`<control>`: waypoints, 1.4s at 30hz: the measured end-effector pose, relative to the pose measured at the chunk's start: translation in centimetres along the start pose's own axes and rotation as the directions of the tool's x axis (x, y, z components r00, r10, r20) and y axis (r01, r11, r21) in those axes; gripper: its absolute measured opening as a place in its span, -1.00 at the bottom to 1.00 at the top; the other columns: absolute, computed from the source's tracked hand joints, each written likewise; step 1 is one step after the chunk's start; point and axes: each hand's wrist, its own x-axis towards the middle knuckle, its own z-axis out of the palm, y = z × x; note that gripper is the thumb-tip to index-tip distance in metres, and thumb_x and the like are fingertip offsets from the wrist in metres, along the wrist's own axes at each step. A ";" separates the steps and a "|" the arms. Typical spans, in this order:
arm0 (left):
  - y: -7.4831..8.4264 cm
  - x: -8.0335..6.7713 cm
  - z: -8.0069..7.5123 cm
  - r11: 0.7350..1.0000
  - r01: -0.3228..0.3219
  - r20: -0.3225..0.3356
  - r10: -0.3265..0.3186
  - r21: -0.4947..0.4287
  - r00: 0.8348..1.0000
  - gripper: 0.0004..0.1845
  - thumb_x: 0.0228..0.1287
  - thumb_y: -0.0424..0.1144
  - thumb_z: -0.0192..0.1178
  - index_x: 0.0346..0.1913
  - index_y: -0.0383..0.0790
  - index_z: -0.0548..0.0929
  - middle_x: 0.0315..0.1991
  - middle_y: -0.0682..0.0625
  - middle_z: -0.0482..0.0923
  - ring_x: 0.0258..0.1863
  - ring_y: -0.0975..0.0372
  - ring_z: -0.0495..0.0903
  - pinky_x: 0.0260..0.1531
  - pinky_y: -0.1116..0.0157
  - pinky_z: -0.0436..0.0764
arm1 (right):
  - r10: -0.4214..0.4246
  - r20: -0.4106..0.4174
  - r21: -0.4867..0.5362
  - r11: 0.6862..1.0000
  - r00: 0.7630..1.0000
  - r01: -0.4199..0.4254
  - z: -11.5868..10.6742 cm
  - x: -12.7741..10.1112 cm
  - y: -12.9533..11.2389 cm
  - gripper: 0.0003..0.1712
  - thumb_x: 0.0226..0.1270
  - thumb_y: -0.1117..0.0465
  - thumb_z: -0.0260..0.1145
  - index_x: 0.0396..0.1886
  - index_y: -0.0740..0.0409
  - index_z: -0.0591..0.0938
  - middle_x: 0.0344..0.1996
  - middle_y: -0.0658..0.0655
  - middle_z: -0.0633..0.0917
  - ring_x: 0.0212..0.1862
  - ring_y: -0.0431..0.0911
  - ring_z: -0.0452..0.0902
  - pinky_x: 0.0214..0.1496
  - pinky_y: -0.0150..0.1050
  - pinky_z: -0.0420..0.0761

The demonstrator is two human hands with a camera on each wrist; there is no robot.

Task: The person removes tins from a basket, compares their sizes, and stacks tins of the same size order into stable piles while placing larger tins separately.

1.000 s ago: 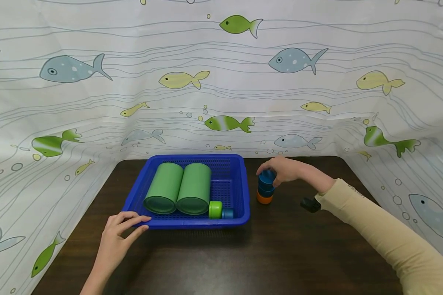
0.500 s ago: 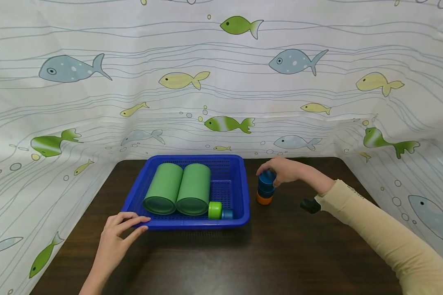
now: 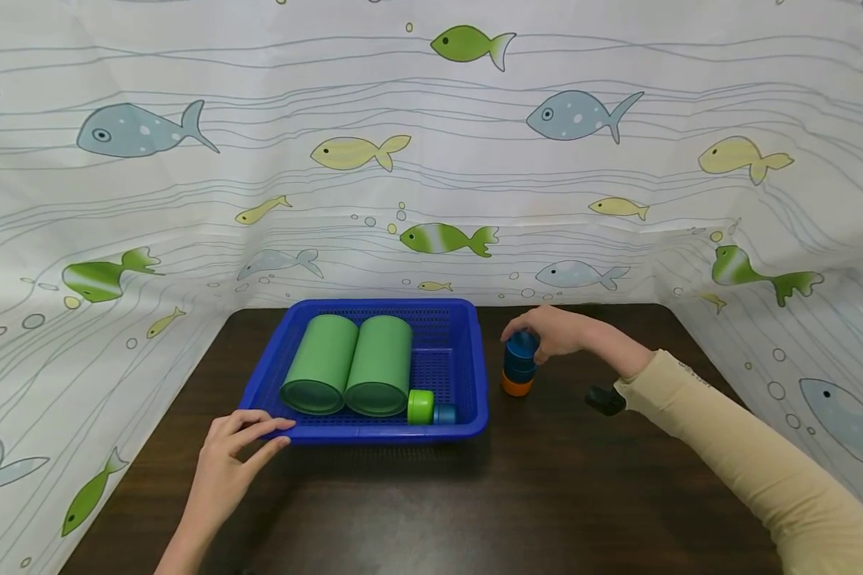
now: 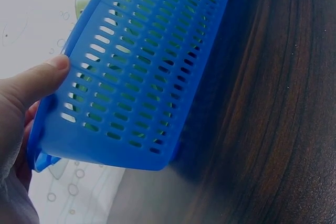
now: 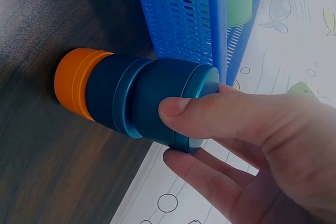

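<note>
A blue mesh basket sits on the dark table. In it lie two green cylinders side by side, with a small green cap and a small blue one. My left hand pinches the basket's near left corner; its thumb presses the outer wall. Right of the basket stands a stack of dark blue tins on an orange tin. My right hand grips the top blue tin between thumb and fingers, above the orange tin.
A fish-print curtain walls the table at the back and on both sides. The basket's side wall stands close to the stack. A dark wood tabletop stretches in front of the basket.
</note>
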 end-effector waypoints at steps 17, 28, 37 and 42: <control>-0.1 0.0 0.3 1.000 0.019 -0.004 -0.019 -0.010 1.000 -0.54 -0.25 -0.54 0.53 -0.23 0.01 0.82 -0.27 0.17 0.56 -0.06 0.47 0.28 -0.03 0.53 0.16 | -0.022 -0.015 -0.028 0.999 1.000 0.022 0.3 0.1 0.6 -0.36 0.11 0.46 0.43 0.24 0.11 0.56 0.16 0.29 0.62 0.06 0.10 0.59 0.05 -0.06 0.67; 0.0 -0.3 0.3 1.000 0.027 -0.005 -0.027 -0.012 1.000 -0.54 -0.26 -0.53 0.53 -0.24 0.03 0.82 -0.27 0.18 0.55 -0.05 0.47 0.28 -0.02 0.53 0.15 | 0.018 -0.008 -0.022 1.000 1.000 -0.018 0.5 0.2 0.7 -0.36 0.15 0.40 0.44 0.27 0.08 0.55 0.18 0.24 0.62 0.07 0.06 0.58 0.06 -0.08 0.67; 0.1 -0.1 0.2 0.999 0.028 -0.013 -0.029 -0.026 1.000 -0.55 -0.25 -0.54 0.53 -0.24 0.00 0.82 -0.27 0.17 0.56 -0.05 0.47 0.28 -0.02 0.54 0.15 | 0.026 0.001 -0.009 1.000 1.000 -0.026 0.2 0.2 0.8 -0.34 0.14 0.38 0.46 0.28 0.05 0.54 0.19 0.24 0.61 0.08 0.06 0.57 0.05 -0.09 0.67; 0.1 -0.1 0.3 0.999 0.028 -0.015 -0.029 -0.027 0.999 -0.54 -0.27 -0.54 0.53 -0.24 0.00 0.82 -0.27 0.17 0.56 -0.05 0.47 0.28 -0.02 0.54 0.15 | 0.028 -0.005 -0.002 1.000 1.000 -0.028 0.1 0.2 0.8 -0.34 0.14 0.38 0.46 0.28 0.04 0.54 0.18 0.24 0.62 0.08 0.07 0.58 0.05 -0.09 0.67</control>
